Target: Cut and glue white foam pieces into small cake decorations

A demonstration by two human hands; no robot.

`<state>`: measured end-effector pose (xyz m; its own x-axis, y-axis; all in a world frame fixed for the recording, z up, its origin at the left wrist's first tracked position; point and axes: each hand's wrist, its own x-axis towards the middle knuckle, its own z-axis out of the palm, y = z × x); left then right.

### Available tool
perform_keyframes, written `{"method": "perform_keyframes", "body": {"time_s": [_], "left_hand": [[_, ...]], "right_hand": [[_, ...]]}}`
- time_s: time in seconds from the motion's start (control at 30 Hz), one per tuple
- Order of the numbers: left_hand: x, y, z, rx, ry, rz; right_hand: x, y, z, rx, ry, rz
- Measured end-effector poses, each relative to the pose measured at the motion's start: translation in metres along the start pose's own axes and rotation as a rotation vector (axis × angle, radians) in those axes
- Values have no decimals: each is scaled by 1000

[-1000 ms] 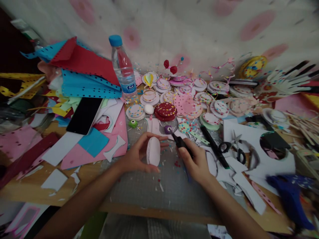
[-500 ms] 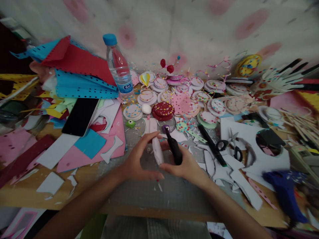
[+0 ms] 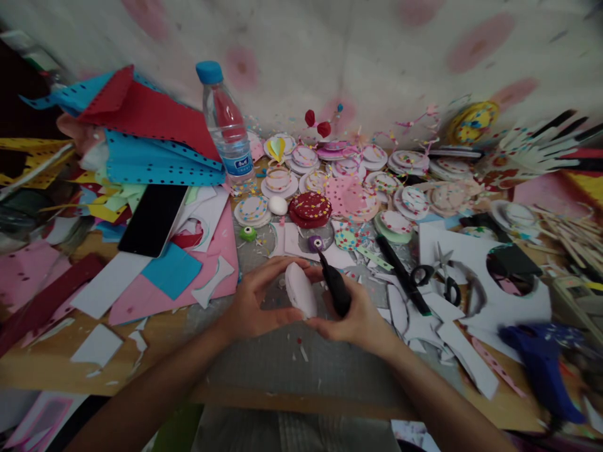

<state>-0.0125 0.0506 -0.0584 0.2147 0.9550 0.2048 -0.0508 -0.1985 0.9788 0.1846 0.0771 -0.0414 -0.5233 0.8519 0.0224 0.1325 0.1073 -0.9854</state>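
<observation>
A white round disc (image 3: 300, 290), tilted on edge, is between my two hands above the grey mat. My left hand (image 3: 257, 298) curves around its left side, fingers at the top edge and thumb at the bottom. In my right hand (image 3: 360, 314) is a black tool (image 3: 336, 290) with a narrow tip pointing up and away; its exact kind I cannot make out. The right thumb also touches the disc's lower edge. Beyond the hands lie a purple craft punch (image 3: 315, 243) and a green craft punch (image 3: 247, 233).
Decorated paper discs (image 3: 309, 209) crowd the back, beside a water bottle (image 3: 228, 129). A phone (image 3: 153, 220) lies left on coloured sheets. To the right are a black marker (image 3: 402, 275), scissors (image 3: 440, 276), white paper scraps (image 3: 466, 358) and a blue glue gun (image 3: 541, 370).
The disc has turned so more of its flat face shows. My left hand has closed in, its thumb now at the disc's lower edge. The black tool has shifted slightly right.
</observation>
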Motion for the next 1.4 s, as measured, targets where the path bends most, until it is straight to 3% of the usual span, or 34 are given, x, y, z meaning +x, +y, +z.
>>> {"method": "perform_keyframes", "body": {"time_s": [0.13,0.27,0.4,0.57,0.73,1.03,1.17,1.4], "left_hand": [[6,-2,0,-167,17,-93],[13,-4,-1,-439,18,-192],[11,-7,0,-567,-72,-256],[5,-2,2,-286,-171,-309],[3,1,2,-3,-126,-327],[4,0,7,160,21,-271],[4,0,7,155,27,-276],[4,-1,5,160,31,-283]], "right_hand": [[1,0,-6,-82,16,-55],[-1,2,-20,-121,110,-109],[-4,4,-28,-467,242,-247],[-5,5,-25,-805,167,-476],[-4,7,-18,-926,70,-575],[-4,10,-13,-963,42,-539],[-4,10,-15,-946,80,-503],[-4,14,-14,-920,20,-490]]}}
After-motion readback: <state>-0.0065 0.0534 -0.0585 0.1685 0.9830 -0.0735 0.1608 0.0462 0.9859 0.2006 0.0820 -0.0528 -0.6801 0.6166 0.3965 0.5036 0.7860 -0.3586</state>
